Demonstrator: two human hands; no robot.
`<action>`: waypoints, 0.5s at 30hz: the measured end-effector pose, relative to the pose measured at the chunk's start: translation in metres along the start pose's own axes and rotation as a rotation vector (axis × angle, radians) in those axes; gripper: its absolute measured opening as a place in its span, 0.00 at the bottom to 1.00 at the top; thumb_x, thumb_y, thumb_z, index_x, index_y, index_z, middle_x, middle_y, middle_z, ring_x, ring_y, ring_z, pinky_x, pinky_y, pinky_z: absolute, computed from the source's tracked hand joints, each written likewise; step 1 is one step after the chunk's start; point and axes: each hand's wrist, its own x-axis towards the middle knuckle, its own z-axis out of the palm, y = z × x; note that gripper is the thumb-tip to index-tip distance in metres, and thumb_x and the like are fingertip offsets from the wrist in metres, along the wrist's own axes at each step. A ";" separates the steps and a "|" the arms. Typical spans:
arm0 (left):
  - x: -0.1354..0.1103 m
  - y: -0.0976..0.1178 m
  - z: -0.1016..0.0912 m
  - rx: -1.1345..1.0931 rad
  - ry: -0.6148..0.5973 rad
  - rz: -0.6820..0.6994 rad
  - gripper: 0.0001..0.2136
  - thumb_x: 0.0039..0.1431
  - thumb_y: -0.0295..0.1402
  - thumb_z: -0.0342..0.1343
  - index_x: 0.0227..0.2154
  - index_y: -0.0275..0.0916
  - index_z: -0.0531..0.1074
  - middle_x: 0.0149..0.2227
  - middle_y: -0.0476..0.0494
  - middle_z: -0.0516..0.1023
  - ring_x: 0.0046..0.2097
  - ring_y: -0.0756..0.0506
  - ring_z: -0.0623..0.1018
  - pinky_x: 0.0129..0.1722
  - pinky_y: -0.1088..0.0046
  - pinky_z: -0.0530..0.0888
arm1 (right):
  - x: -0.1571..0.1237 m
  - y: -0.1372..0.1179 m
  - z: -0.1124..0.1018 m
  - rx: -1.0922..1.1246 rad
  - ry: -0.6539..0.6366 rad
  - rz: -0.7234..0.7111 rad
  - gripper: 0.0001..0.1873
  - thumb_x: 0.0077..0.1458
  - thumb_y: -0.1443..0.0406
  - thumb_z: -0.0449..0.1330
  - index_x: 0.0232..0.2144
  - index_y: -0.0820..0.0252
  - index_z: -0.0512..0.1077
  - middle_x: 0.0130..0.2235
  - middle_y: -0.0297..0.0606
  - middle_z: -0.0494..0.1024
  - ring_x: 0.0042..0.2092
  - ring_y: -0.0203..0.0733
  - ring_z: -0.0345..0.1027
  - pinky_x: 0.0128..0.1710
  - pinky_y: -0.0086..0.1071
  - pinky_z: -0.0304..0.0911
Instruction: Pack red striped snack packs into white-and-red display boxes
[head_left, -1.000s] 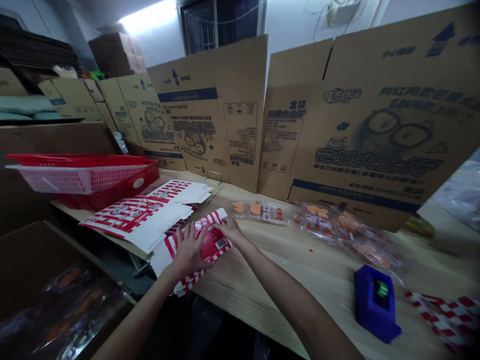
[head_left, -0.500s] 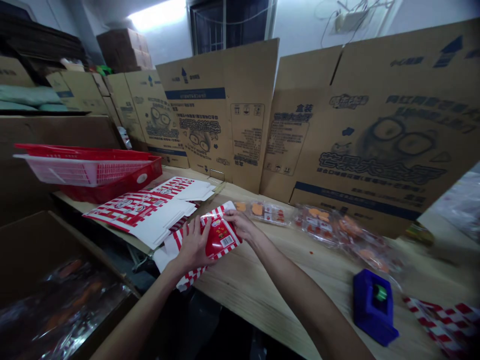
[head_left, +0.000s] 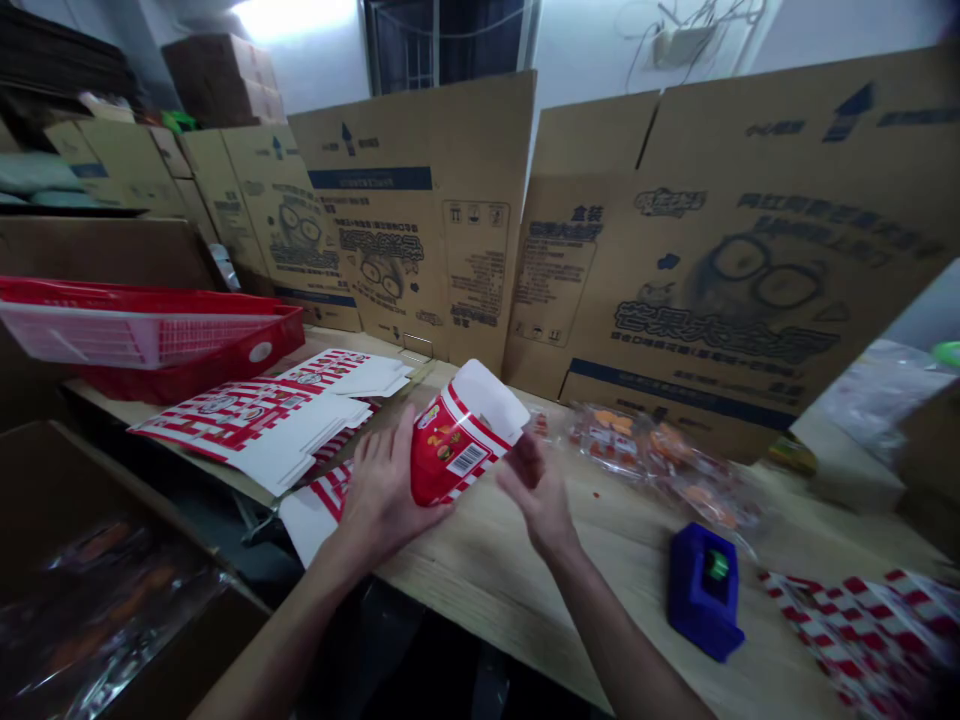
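The wooden table [head_left: 622,530] is backed by cardboard [head_left: 405,230] at twelve o'clock. Toward six, the striped box [head_left: 442,455], flat before, has been popped open, gripped by the left hand [head_left: 382,490]; any hold by the right hand [head_left: 545,492] cannot be told.

The bare left forearm [head_left: 281,630] slants up rightward; the left hand [head_left: 384,500] shows its back, fingers [head_left: 382,452] bent in a grip, thumb [head_left: 429,519] stretched rightward. The bare right forearm [head_left: 622,635] slants up leftward; the right hand [head_left: 545,497] holds its thumb apart from dim, loosely curled fingers.
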 end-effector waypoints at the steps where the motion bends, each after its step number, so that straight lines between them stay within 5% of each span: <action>1: -0.003 0.008 0.006 -0.066 -0.007 -0.004 0.57 0.36 0.45 0.68 0.65 0.31 0.40 0.53 0.27 0.69 0.53 0.29 0.70 0.53 0.50 0.67 | -0.011 0.003 -0.003 0.042 -0.093 0.074 0.32 0.44 0.59 0.71 0.51 0.54 0.67 0.53 0.43 0.74 0.53 0.48 0.69 0.54 0.42 0.64; 3: -0.012 0.024 0.023 -0.182 -0.041 -0.022 0.58 0.36 0.45 0.69 0.66 0.33 0.40 0.54 0.28 0.69 0.54 0.29 0.70 0.53 0.50 0.67 | -0.029 0.011 -0.009 0.099 -0.161 0.184 0.29 0.45 0.59 0.70 0.49 0.55 0.69 0.51 0.42 0.76 0.52 0.49 0.71 0.53 0.43 0.66; 9: -0.039 0.046 0.058 -0.650 -0.161 -0.287 0.47 0.40 0.39 0.68 0.63 0.36 0.51 0.55 0.31 0.70 0.56 0.31 0.70 0.54 0.51 0.68 | -0.056 0.020 -0.045 0.052 0.069 0.301 0.19 0.42 0.60 0.72 0.38 0.59 0.75 0.39 0.40 0.82 0.40 0.48 0.76 0.43 0.40 0.71; 12: -0.046 0.045 0.065 -1.040 -0.324 -0.469 0.30 0.41 0.37 0.67 0.50 0.35 0.69 0.44 0.37 0.79 0.45 0.36 0.78 0.47 0.56 0.74 | -0.068 0.019 -0.065 0.012 0.140 0.340 0.15 0.42 0.60 0.71 0.34 0.60 0.77 0.36 0.40 0.83 0.35 0.48 0.76 0.39 0.40 0.71; 15: -0.057 0.048 0.074 -1.424 -0.487 -0.676 0.19 0.42 0.40 0.68 0.36 0.35 0.75 0.34 0.41 0.82 0.35 0.39 0.80 0.40 0.59 0.77 | -0.082 0.022 -0.079 -0.027 0.130 0.369 0.14 0.43 0.61 0.71 0.34 0.59 0.79 0.37 0.40 0.83 0.37 0.48 0.76 0.41 0.41 0.71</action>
